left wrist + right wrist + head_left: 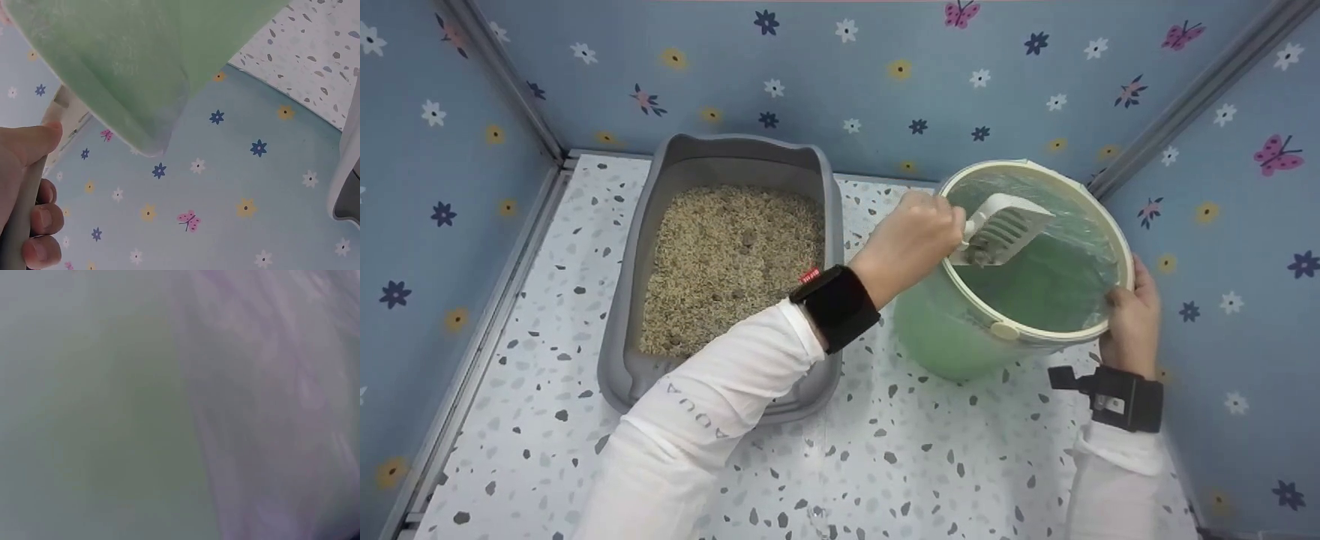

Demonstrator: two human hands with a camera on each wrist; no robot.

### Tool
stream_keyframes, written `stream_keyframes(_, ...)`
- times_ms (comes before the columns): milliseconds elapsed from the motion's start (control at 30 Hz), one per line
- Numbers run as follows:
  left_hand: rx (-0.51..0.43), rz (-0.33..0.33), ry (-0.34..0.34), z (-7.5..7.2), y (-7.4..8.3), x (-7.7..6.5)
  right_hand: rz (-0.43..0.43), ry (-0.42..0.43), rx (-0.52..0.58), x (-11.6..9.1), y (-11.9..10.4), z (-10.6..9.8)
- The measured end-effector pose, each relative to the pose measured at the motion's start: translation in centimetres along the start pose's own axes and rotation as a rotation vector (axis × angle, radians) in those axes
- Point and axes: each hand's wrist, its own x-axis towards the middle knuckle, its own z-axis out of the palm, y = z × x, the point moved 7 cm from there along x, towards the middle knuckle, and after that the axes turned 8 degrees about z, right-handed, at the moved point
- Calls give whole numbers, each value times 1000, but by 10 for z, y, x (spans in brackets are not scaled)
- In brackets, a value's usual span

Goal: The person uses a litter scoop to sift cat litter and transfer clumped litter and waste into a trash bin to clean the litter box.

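My left hand grips the handle of a white slotted litter scoop over the left rim of a green bin. A few greyish-brown clumps lie in the scoop near its handle end. The left wrist view shows thumb and fingers wrapped round the scoop handle, close to the bin's side. My right hand holds the bin's cream rim at its right side, thumb on top. Clear plastic liner covers the bin's inside. The right wrist view is a blur of green and filmy plastic.
A grey litter box with sandy granular litter stands left of the bin, partly under my left forearm. Blue flowered walls enclose the speckled white floor at the back and both sides.
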Motion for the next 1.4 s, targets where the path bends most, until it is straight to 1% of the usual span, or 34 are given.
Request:
stream_keyframes(33, 82, 26, 27, -1, 3, -1, 2, 1, -1, 0, 0, 0)
stream_keyframes(100, 222, 80, 111, -3, 8, -3, 4, 0, 0, 1, 1, 0)
stream_keyframes(167, 338, 116, 234, -7, 13, -7, -2, -3, 1, 1, 1, 1)
stream_keyframes(233, 408, 136, 355, -10, 17, -12, -16, -10, 11, 1, 1, 1)
stream_keyframes(267, 422, 142, 410, -12, 18, -14, -22, -13, 16, 1, 1, 1)
stream_keyframes(333, 429, 146, 478, -13, 18, -18, -37, -24, 20, 0, 0, 1)
stream_keyframes(400, 409, 133, 500, -13, 16, -21, -47, -33, 13, -1, 0, 2)
stream_keyframes(467, 369, 103, 497, -13, 11, -23, -44, -34, 2, -2, 0, 1)
stream_keyframes(567, 286, 30, 480, -11, 0, -29, -37, -33, -9, -2, 0, 1)
stream_keyframes(633, 204, -29, 466, -9, -11, -34, -29, -34, -2, -1, 0, 1)
stream_keyframes(700, 93, -93, 453, -5, -23, -40, -23, -33, 0, -1, 0, 1)
stream_keyframes(767, -46, -166, 424, 1, -36, -47, -17, -33, 4, -1, 0, 1)
stream_keyframes(833, -188, -239, 378, 10, -50, -55, -19, -32, 10, -1, 0, 1)
stream_keyframes(867, -249, -281, 343, 15, -56, -60, -23, -30, 13, -2, -1, 1)
stream_keyframes(967, -383, -406, 200, 33, -75, -74, -34, -32, 28, -2, -2, 0)
stream_keyframes(1067, -441, -511, 61, 51, -90, -92, -36, -38, 43, -1, -2, 1)
stream_keyframes(1133, -461, -568, -5, 62, -99, -105, -33, -40, 45, -1, -2, 1)
stream_keyframes(1200, -462, -619, -54, 72, -107, -119, -30, -41, 50, -1, -2, 0)
stream_keyframes(1267, -443, -667, -94, 81, -114, -136, -26, -39, 53, -1, -1, 0)
stream_keyframes(1400, -410, -736, -153, 102, -126, -174, -28, -34, 36, -2, 0, 2)
